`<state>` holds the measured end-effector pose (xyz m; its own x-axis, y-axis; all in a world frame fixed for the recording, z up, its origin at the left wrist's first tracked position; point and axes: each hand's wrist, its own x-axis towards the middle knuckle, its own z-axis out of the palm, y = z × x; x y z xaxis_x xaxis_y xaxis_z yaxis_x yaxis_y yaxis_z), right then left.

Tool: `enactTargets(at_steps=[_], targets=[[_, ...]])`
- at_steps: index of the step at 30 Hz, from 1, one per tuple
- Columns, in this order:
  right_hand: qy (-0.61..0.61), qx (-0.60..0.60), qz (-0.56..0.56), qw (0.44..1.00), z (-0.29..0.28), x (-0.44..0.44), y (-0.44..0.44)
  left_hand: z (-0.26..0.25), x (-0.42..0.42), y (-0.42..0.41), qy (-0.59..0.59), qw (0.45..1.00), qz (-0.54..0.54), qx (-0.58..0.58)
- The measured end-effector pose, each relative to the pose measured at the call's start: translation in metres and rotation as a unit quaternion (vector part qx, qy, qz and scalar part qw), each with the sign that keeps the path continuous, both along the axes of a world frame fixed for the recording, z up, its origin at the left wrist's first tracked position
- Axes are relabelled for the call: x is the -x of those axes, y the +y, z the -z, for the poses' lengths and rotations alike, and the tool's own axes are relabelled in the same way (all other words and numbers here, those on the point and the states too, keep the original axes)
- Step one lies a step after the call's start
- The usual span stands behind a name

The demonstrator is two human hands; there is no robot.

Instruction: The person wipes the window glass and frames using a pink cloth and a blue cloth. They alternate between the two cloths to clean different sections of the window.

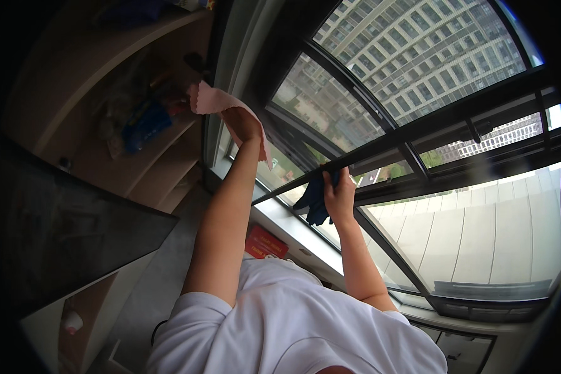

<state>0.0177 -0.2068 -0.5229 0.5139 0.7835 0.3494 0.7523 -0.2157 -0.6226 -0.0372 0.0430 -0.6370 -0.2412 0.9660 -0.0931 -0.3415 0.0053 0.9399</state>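
Note:
My left hand (pixel 241 122) is raised at the window with a pink scalloped-edge cloth (pixel 215 99). The cloth drapes around the hand and hides most of its fingers. Whether it touches the glass behind, I cannot tell. Lower and to the right, my right hand (pixel 340 194) grips a dark blue cloth (pixel 317 198), which hangs below its fingers. Those fingertips meet the black window frame bar (pixel 304 177). Beyond them is the dark-framed casement window (pixel 329 100), seemingly swung at an angle.
Open shelves (pixel 163 149) on the left hold a blue packet (pixel 147 124) and other dim items. A pale sill (pixel 285 217) runs under the window, with a red box (pixel 265 243) bearing writing below it. A window handle (pixel 474 132) projects at right. A dark panel (pixel 84 224) stands lower left.

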Motion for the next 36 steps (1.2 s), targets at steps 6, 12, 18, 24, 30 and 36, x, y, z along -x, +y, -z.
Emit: enactTargets(at_steps=[6, 12, 18, 24, 30, 36], targets=[[-0.015, -0.012, -0.021, 1.0, 0.002, 0.0, 0.001, 0.056, -0.045, -0.092, 0.211, 0.966, 0.06, 0.137], [-0.013, 0.022, -0.001, 1.0, 0.003, -0.016, -0.007, -0.058, -0.045, -0.143, 0.505, 0.777, 0.354, -0.125], [0.012, 0.033, -0.047, 0.998, -0.002, -0.009, -0.005, -0.139, -0.025, -0.099, 0.234, 0.839, 0.067, -0.487], [0.016, 0.022, -0.049, 0.998, -0.002, -0.008, -0.002, -0.194, -0.02, -0.117, 0.186, 0.76, 0.056, -0.62], [-0.071, 0.032, -0.05, 0.996, 0.005, -0.017, -0.006, -0.106, -0.004, -0.122, 0.261, 0.739, 0.14, -0.605], [-0.02, 0.038, -0.027, 0.999, 0.0, -0.012, -0.007, 0.016, 0.019, -0.128, 0.363, 0.748, 0.211, -0.514]])
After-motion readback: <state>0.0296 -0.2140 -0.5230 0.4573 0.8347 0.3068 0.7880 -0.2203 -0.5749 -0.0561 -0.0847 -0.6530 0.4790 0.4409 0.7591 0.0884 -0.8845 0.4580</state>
